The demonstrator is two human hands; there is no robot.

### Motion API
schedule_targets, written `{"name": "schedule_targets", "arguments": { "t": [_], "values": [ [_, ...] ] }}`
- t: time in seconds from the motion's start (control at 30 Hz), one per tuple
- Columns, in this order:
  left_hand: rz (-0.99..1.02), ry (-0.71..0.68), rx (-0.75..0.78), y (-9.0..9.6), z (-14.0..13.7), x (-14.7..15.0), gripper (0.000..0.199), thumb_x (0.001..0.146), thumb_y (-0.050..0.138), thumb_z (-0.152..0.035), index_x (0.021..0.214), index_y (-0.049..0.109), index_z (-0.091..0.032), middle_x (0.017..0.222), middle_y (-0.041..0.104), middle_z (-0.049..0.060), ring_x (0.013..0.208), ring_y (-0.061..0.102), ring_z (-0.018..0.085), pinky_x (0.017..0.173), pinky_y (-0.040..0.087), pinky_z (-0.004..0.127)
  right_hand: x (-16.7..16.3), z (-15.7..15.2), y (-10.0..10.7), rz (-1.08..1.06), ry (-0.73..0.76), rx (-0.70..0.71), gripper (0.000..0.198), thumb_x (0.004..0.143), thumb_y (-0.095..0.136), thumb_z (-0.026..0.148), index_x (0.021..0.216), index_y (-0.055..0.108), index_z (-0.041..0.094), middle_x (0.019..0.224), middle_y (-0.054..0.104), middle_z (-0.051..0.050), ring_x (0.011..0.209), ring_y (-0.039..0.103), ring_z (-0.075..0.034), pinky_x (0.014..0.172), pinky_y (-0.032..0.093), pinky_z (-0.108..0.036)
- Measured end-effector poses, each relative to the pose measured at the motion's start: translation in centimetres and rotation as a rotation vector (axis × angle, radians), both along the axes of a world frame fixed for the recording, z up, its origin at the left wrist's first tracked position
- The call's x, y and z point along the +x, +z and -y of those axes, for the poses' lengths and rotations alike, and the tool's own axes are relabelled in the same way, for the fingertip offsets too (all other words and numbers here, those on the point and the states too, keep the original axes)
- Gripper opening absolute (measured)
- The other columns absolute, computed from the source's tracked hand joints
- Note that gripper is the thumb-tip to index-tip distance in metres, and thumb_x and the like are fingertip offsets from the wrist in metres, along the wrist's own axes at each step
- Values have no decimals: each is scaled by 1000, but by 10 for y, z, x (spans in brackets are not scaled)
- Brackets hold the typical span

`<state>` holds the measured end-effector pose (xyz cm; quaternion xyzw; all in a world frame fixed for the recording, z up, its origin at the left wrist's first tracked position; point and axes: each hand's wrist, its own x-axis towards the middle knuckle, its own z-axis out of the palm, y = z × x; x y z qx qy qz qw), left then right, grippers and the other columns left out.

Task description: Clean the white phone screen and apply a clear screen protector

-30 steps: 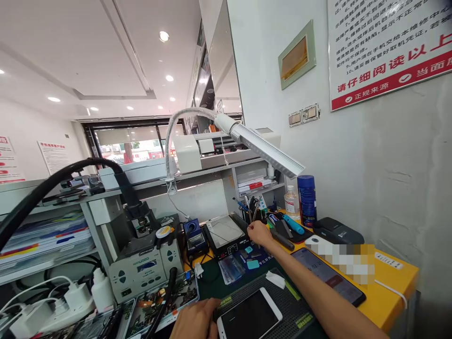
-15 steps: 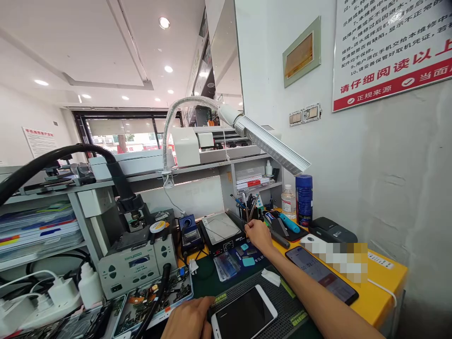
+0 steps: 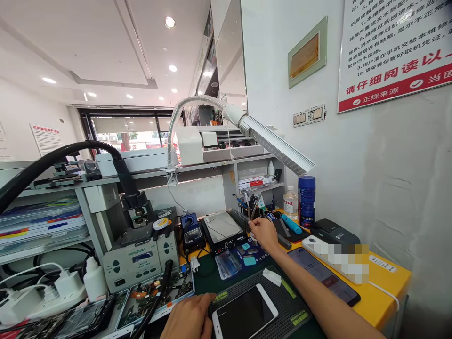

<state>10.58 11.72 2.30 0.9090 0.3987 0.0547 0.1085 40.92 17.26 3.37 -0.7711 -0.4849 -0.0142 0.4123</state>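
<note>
A white smartphone [image 3: 245,313] with a black screen lies face up on a dark perforated work mat [image 3: 282,325]. My left hand [image 3: 189,316] rests at the phone's left edge, fingers loosely stretched out over the mat. Further back, my right hand [image 3: 265,234] has thumb and fingers pinched together in front of the pen holder. From the pinch a thin dark tool [image 3: 240,215], like a pair of tweezers, points up and left; its exact kind is unclear. A folded white tissue [image 3: 271,277] lies behind the phone.
A heating plate [image 3: 222,230] stands at the back. Left are a grey soldering station [image 3: 139,263] and a tray of circuit boards [image 3: 158,294]. Another phone [image 3: 323,275] lies on the yellow box [image 3: 384,292], with a blue spray can [image 3: 306,200] behind. A lamp [image 3: 278,143] hangs above.
My right hand has lifted slightly, and a thin dark tool now shows at its fingertips. My left hand and the white phone stay in place. The view has shifted slightly.
</note>
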Motion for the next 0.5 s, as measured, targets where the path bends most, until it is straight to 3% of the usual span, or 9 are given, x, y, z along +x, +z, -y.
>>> {"name": "schedule_targets", "arguments": {
  "t": [0.17,0.5],
  "values": [
    [-26,-24,-75,2,-6,-1,51,81,48,-16,130,59,-27,115,71,6,102,67,25,81,50,30,-2,6,5,26,12,70,36,94,46,43,80,69,19,79,73,-8,73,66,-22,56,34,-26],
    [-24,-16,-35,-4,-9,-1,52,83,48,-19,134,56,-28,124,68,6,110,65,28,90,49,35,-1,6,2,16,41,101,37,95,43,41,80,68,18,76,72,-8,71,65,-21,58,36,-27]
  ]
}}
